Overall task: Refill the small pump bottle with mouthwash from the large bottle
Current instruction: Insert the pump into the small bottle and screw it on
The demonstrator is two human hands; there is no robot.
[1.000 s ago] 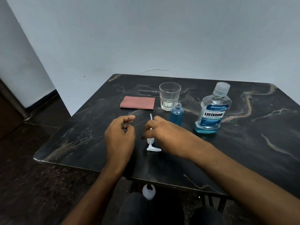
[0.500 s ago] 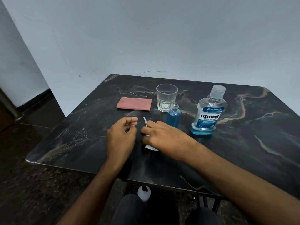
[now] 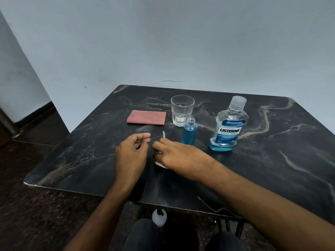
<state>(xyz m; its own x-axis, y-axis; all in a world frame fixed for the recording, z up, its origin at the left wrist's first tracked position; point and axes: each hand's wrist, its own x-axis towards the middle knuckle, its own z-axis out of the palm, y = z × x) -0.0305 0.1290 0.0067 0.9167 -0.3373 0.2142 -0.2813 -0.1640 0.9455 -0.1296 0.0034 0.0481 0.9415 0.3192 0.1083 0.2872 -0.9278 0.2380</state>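
The right hand [image 3: 178,156] lay curled over the white plastic pump head [image 3: 161,163], grip unconfirmed, the left hand [image 3: 131,151] loosely curled and empty, the small uncapped blue-filled bottle [image 3: 189,131] just beyond its fingertips; reinsertion should proceed tube-first, vertically.

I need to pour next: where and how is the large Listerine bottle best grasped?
Probably wrap the right hand around the Listerine bottle at its labelled body, coming from its open right side; it stands upright, capped, with the small bottle close on its left.
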